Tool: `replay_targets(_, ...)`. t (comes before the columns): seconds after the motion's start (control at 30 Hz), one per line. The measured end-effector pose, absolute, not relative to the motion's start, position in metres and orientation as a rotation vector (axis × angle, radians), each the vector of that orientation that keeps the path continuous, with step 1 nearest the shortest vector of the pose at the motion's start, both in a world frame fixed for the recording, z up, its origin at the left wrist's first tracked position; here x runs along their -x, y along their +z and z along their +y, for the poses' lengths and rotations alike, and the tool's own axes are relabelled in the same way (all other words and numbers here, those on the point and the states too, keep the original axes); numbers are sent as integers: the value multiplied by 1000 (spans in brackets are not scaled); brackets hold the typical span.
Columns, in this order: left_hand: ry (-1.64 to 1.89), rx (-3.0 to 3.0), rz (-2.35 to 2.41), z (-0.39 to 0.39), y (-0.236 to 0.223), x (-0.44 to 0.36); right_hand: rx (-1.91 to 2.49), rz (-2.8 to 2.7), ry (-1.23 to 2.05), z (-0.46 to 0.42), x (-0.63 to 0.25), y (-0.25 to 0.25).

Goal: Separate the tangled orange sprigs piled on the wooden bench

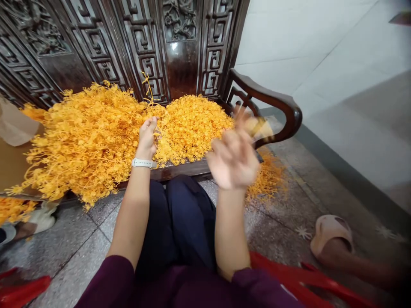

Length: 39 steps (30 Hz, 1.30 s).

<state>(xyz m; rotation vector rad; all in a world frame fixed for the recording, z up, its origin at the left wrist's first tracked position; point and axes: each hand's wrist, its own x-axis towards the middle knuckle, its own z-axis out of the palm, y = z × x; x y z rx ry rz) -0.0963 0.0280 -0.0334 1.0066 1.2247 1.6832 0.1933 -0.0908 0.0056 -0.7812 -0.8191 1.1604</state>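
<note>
My left hand (147,137), with a pale watch strap at the wrist, is closed around a yellow-orange artificial flower stem (149,90). The stem's thin branches stick up above the fingers, in front of the dark bench back. To its left rises a large bushy pile of yellow-orange flower sprays (93,132). Beyond it and to the right lies a lower heap of small loose blossoms (195,124). Raised over the right end of the bench, my right hand (234,158) is smeared by motion. A blurred yellowish shape shows behind its fingers; whether the hand holds anything is unclear.
The dark carved wooden bench (183,64) has a curved armrest (282,105) on the right. Thin orange stems (268,177) are heaped on the floor below it. Another person's foot in a slipper (332,235) is at right. Red plastic (289,278) lies behind my right arm.
</note>
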Motion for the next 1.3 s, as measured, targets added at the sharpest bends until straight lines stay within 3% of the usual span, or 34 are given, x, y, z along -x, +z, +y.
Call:
replay_targets(0.33, 1582, -1131, 1145, 20, -25, 73, 686, -720, 1490, -66, -125, -17)
replay_targets(0.73, 1313, -1308, 993, 1, -17, 29, 913, -999, 1048, -57, -115, -39)
replay_targets(0.87, 1403, -1252, 1087, 5, -17, 31, 913, -1071, 805, -63, -124, -35)
replay_targets(1.1, 1585, -1229, 1108, 15, -21, 28, 767, -1701, 492, -84, -129, -11)
replay_targets(1.3, 1748, -1239, 1140, 25, -37, 21, 758, -1765, 496, -83, -127, -9)
